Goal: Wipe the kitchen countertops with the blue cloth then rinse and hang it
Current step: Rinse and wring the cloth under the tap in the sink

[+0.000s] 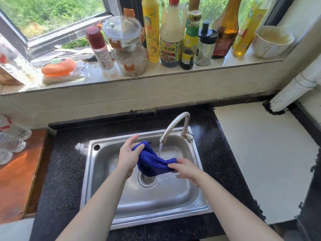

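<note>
Head view: both hands over sink [156,197], cloth [152,164] strung between them, above the drain [147,179] and not touching the basin. L hand [128,157] grips cloth's upper end, thumb clamped on top and fingers wrapped behind; index sticks out straight past the fabric. R hand [186,168] pinches the lower end btwn thumb and forefinger, other fingers spread loose underneath. Cloth is bunched and twisted, middle sagging toward the drain.

Tap [175,124] is on; thin stream [160,149] falls just beside cloth's right edge, can't tell if it hits the fabric. Basin looks wet.

Sink is set in a black speckled counter [66,171]. Wooden board [19,171] to the left w/ clear plastic bottles [12,136] on its far end. White slab [260,153] to the right, white pipe [295,91] meeting the surface at its back corner.

Sill [156,79] behind holds an orange sponge pack [58,66], red-capped shaker [99,47], stacked clip-lid jars [125,40], a yellow squeeze bottle [152,28], a row of sauce and oil bottles [171,39], and a stained white bowl [272,42] at the far right. Window [52,18] above, greenery outside.
</note>
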